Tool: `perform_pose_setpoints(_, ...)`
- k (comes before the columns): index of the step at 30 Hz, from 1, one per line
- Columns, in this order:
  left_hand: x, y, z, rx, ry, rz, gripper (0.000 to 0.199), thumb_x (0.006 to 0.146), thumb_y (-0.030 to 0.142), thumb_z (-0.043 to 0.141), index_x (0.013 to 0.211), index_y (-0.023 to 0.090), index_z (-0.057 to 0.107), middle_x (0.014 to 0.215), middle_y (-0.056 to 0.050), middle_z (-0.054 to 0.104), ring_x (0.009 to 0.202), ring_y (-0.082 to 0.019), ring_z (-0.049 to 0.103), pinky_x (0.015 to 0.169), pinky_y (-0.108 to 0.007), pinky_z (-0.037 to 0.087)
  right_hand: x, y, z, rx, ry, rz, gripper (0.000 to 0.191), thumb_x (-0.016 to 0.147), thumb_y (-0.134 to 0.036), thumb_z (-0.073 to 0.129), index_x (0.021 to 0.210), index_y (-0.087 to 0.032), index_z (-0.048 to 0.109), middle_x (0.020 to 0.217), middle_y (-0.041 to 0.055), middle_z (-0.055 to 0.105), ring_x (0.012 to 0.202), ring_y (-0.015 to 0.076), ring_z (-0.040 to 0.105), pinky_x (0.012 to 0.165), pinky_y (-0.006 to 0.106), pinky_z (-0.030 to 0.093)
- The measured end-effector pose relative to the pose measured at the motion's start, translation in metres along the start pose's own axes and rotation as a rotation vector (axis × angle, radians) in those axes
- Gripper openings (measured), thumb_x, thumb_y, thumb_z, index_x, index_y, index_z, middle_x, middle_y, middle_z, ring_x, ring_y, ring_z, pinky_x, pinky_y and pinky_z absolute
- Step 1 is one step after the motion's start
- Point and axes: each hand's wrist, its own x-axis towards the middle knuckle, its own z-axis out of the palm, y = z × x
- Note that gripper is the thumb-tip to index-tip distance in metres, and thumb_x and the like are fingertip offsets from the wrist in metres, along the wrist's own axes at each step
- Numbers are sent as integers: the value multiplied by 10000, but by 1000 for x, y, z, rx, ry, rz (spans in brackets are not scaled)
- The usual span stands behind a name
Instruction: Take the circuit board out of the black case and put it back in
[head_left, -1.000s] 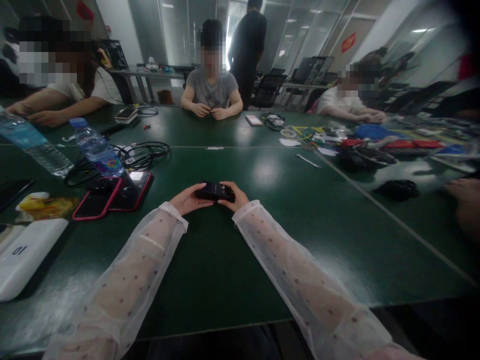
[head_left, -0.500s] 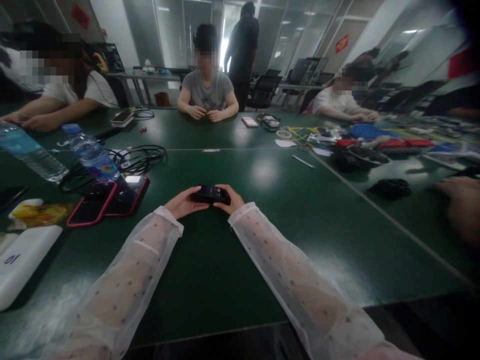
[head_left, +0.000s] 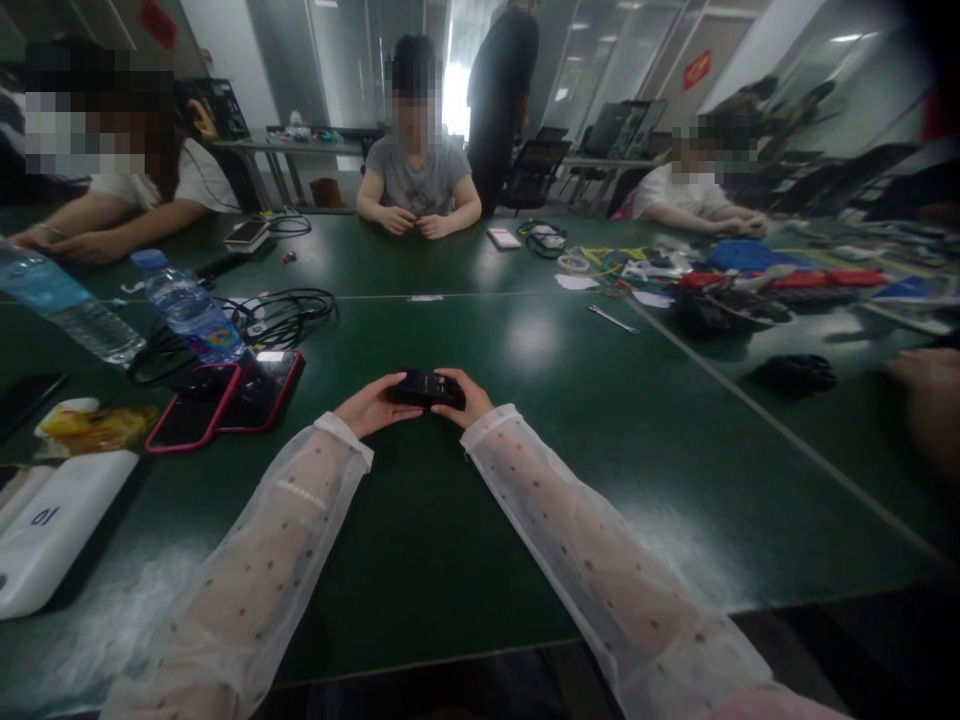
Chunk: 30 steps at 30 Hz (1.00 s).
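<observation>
A small black box-shaped device (head_left: 424, 388) with faint light markings on its upper face is held between my two hands, at or just above the green table (head_left: 420, 530). My left hand (head_left: 373, 405) grips its left end, thumb on top and fingers below along the near side. Around its right end my right hand (head_left: 471, 398) is closed, fingers over the top edge and thumb at the near side. What kind of device it is I cannot make out. Sheer dotted sleeves cover both my forearms.
To the left lie two red-edged phones (head_left: 259, 395), a water bottle (head_left: 191, 310), coiled black cables (head_left: 300, 315) and a white case-like object (head_left: 71, 530). A wrench (head_left: 613, 320) and a black bundle (head_left: 795, 375) lie right. A person in grey (head_left: 416, 185) sits opposite; others sit at both sides.
The camera view has shifted slightly, so table things appear a little further right. Both hands keep the same hold on the black device. The standing person at the back has moved right.
</observation>
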Motion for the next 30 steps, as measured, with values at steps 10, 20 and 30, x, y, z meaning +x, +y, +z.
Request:
perform_pose_setpoints(10, 8, 16, -9, -16, 7, -13, 424, 850, 263, 645, 1232, 131, 519, 1192, -173, 630, 1083, -283, 643, 1006, -453, 482, 20, 6, 10, -45, 29, -7, 573, 714, -233, 733, 1236, -235, 497, 1194, 86, 606, 1146, 249, 590, 990, 454, 460)
perform_pose_setpoints(20, 7, 24, -23, -35, -41, -62, 511, 886, 307, 613, 1338, 122, 461, 1290, -202, 579, 1175, -299, 589, 1054, -471, 432, 26, 4, 14, -28, 5, -18, 574, 721, -251, 739, 1239, -235, 493, 1207, 99, 599, 1163, 253, 581, 998, 455, 462)
perform_pose_setpoints(30, 5, 28, -23, -76, -49, -97, 589, 885, 350, 622, 1386, 124, 409, 1341, -223, 536, 1213, -317, 561, 1060, -482, 415, 29, 9, 19, -11, 17, -13, 593, 733, -272, 738, 1265, -247, 478, 1228, 95, 599, 1147, 251, 590, 996, 460, 465)
